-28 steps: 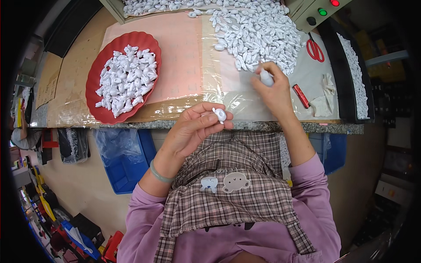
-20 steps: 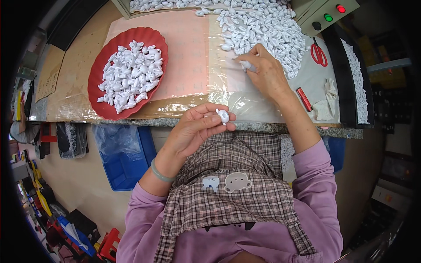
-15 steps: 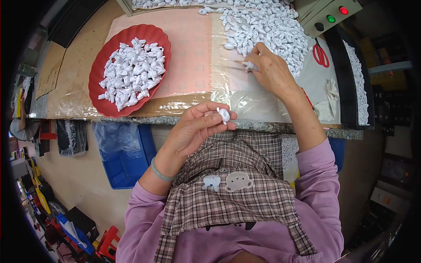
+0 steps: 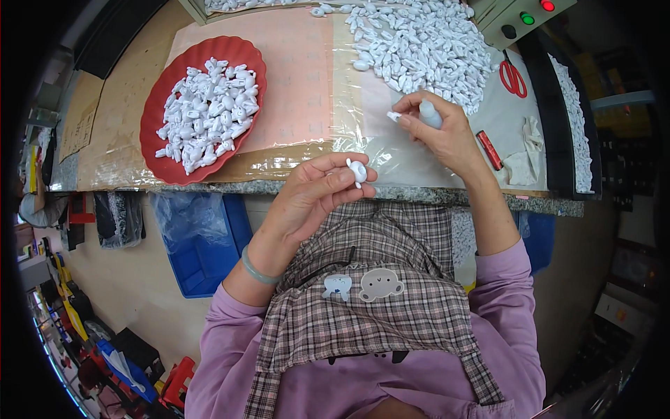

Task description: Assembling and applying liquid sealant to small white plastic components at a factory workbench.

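Note:
Near the table's front edge, my left hand (image 4: 307, 190) pinches a small white plastic figure part (image 4: 359, 171) between thumb and fingers, its rounded side facing up. To the right and farther in, my right hand (image 4: 447, 140) has a smaller white piece (image 4: 394, 116) at its thumb and fingertip. That same hand also keeps a small translucent bottle (image 4: 430, 114) tucked among its fingers; its nozzle is hidden. Just beyond the right hand spreads a pile of similar white parts (image 4: 422, 56). Many more lie heaped in a red scalloped dish (image 4: 151, 129) at the left.
Red-handled scissors (image 4: 513, 78), a red tube (image 4: 489, 150) and a crumpled white cloth (image 4: 525, 157) lie right of my right hand. A machine box (image 4: 520, 21) with lit buttons and a dark-sided conveyor (image 4: 569, 126) bound the right. Below the table sits a blue bin (image 4: 199, 269).
My right hand has drawn back from the pile's edge, now with a small white piece at its fingertips. The bottle in it has turned from pointing left. My left hand keeps its part.

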`<state>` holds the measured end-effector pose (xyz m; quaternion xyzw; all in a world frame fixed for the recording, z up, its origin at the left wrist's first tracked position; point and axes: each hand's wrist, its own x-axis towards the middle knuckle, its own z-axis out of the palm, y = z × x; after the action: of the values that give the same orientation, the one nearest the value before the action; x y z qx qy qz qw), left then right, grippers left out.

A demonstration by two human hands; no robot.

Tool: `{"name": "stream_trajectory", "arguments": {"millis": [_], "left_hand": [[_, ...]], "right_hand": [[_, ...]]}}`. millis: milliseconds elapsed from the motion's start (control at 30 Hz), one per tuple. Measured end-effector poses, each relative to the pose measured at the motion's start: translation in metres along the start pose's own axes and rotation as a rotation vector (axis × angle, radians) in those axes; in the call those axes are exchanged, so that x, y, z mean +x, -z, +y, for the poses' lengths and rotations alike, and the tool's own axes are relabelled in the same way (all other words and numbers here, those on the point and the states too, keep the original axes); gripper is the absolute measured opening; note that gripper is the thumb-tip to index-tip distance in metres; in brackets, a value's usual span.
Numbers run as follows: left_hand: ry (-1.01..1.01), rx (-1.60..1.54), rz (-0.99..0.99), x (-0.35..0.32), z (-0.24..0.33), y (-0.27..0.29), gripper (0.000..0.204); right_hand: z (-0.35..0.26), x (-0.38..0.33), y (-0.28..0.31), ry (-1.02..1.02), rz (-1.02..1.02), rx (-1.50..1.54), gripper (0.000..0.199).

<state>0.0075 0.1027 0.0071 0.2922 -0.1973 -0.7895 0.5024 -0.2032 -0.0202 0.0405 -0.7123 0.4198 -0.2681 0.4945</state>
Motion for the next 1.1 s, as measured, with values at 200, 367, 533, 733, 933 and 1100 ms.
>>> {"name": "stream_trajectory", "arguments": {"millis": [200, 367, 533, 733, 933, 1100], "left_hand": [[-0.003, 0.067, 0.049, 0.003, -0.002, -0.009, 0.030], [-0.027, 0.125, 0.064, 0.005, -0.005, -0.013, 0.028], [-0.055, 0.209, 0.091, 0.005, -0.009, -0.018, 0.027], [-0.115, 0.402, 0.101, 0.005, -0.011, -0.018, 0.026], [-0.230, 0.671, 0.090, 0.004, -0.009, -0.025, 0.026], [-0.315, 0.828, 0.103, 0.005, -0.010, -0.022, 0.025]], "right_hand": [[-0.001, -0.041, -0.016, -0.093, 0.008, 0.469, 0.011], [-0.005, -0.064, -0.031, -0.015, 0.066, 0.387, 0.009], [-0.009, -0.070, -0.034, 0.079, 0.080, 0.245, 0.009], [-0.009, -0.071, -0.036, 0.089, 0.077, 0.152, 0.008], [0.002, -0.075, -0.046, 0.183, 0.124, 0.117, 0.009], [0.005, -0.079, -0.053, 0.181, 0.190, 0.174, 0.009]]}}
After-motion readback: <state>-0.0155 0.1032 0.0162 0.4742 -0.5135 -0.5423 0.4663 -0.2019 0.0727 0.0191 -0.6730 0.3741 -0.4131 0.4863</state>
